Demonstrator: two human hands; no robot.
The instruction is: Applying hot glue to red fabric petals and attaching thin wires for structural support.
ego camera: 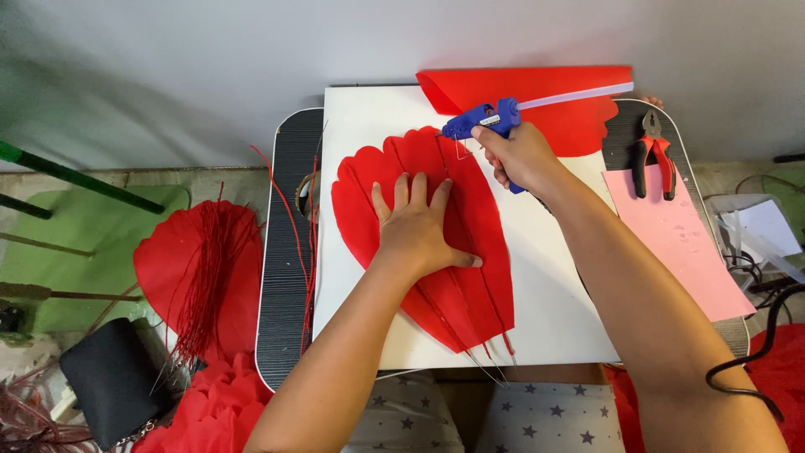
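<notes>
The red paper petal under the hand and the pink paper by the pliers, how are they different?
The red paper petal is deep red, but the pink paper is pale. The petal is fan-shaped with a scalloped top edge and fold lines; the pink paper is a plain flat strip with straight sides. The left hand presses flat on the petal; no hand touches the pink paper, though pliers lie across its top. Both lie flat on the small table.

A blue glue gun (pixel 482 119) is crossing red pleated paper (pixel 436 243) lying on a white board (pixel 553 302); red-handled pliers (pixel 652 155) are touching pink paper (pixel 679 243); star-patterned grey fabric (pixel 545 419) is showing below.
</notes>
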